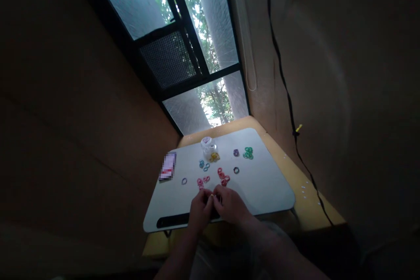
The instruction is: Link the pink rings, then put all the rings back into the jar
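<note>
We've got small loops lying mostly in colour groups on the white tray [269,188], so that much looks sorted: green loops [248,153] far right, w/ purple loops [236,152] just left of them; blue loops [201,163] left of centre; red loops [223,176] nearer, mid-tray; pink loops [200,182] just beyond our L hand [200,212]. Yellow loops [214,156] sit at the near side of the jar [210,148]; can't tell if in or out. A dark loop [236,170] and a lilac loop [184,181] lie singly.

A small pale piece [212,195] is btwn our fingertips, over the near edge, so handling looks unfinished; how much is left, can't tell. L thumb & index look pinched together on it; R hand [232,204] has its fingertips up against the same spot, but its exact grip is hidden.

Writing: the pkt [168,167] at left is pixelated, w/ a red band but no legible txt. No brand readable on the jar lid [206,141] either.
</note>
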